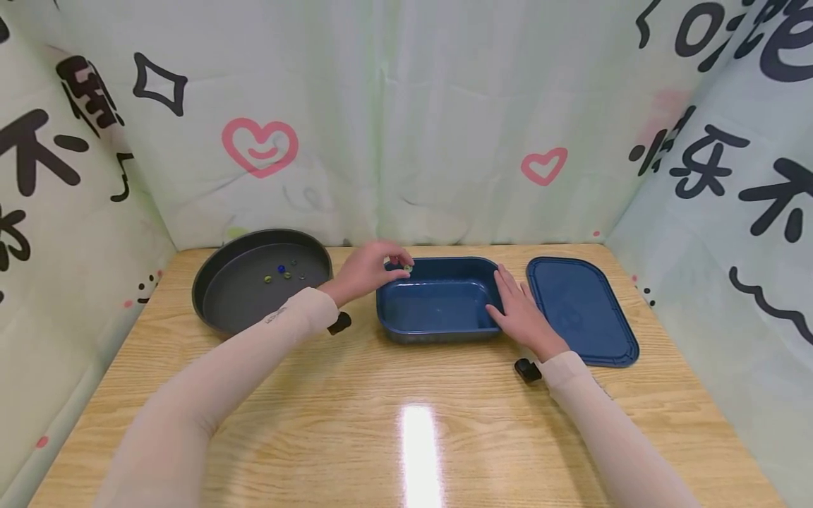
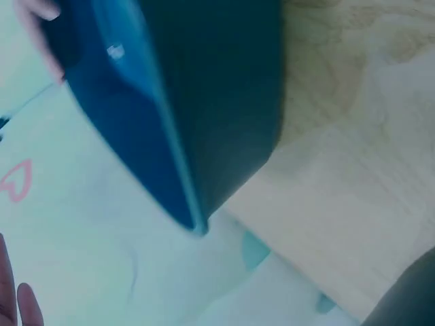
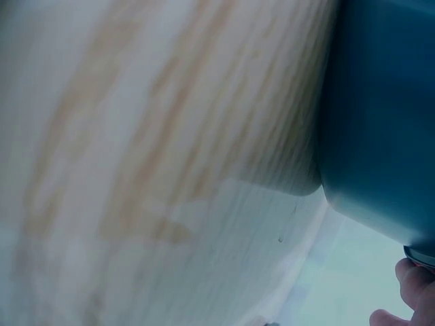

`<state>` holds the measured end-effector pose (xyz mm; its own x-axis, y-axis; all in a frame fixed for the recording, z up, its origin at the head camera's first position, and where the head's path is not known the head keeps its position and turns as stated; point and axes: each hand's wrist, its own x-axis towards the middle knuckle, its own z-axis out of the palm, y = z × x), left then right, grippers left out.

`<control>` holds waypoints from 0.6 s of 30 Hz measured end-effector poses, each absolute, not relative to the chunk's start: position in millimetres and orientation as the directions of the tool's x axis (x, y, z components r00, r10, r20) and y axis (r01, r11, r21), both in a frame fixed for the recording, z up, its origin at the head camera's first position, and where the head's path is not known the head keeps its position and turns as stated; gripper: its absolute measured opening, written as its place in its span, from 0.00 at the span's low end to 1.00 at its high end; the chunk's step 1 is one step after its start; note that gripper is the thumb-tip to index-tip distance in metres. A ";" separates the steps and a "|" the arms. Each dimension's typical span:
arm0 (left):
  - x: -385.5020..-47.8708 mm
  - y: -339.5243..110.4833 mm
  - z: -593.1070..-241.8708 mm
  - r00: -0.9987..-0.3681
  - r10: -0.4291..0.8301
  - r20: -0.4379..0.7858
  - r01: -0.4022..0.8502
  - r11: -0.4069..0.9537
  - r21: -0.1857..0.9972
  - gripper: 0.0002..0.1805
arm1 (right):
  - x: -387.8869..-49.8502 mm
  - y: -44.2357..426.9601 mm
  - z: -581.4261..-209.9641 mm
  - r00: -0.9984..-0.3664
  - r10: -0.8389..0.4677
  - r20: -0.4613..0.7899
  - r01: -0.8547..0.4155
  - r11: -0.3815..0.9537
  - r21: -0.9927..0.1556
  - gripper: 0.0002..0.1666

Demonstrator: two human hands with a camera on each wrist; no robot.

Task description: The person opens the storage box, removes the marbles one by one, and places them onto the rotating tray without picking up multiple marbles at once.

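My left hand is over the left end of a deep blue rectangular container, pinching a small glass marble between thumb and fingers. In the left wrist view only a few fingertips of that hand show, and the marble is not visible there. My right hand rests on the container's right rim with its fingers extended. The right wrist view shows part of that hand beside the container's outer wall. Several marbles, one of them dark blue, lie in a round dark pan at left.
A blue lid lies flat on the wooden table, to the right of the container. Behind and at both sides hangs a pale printed curtain. The left forearm crosses in front of the pan's near right edge.
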<state>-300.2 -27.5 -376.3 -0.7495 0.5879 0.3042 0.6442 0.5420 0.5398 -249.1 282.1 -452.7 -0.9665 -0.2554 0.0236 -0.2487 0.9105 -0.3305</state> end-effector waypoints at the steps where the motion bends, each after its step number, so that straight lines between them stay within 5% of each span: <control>1: -299.7 -30.3 -374.3 -0.752 0.574 0.324 0.643 0.532 0.550 0.10 | -249.3 282.2 -452.7 -0.967 -0.255 0.024 -0.248 0.911 -0.328 0.44; 18: -304.0 -98.9 -350.1 -0.805 0.347 0.481 0.593 0.495 0.635 0.14 | -249.0 282.0 -452.1 -0.968 -0.251 0.021 -0.244 0.912 -0.329 0.43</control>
<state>-304.0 -98.9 -350.1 -0.8052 0.3468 0.4810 0.5927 0.4952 0.6352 -249.0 282.0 -452.1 -0.9677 -0.2513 0.0207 -0.2440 0.9122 -0.3291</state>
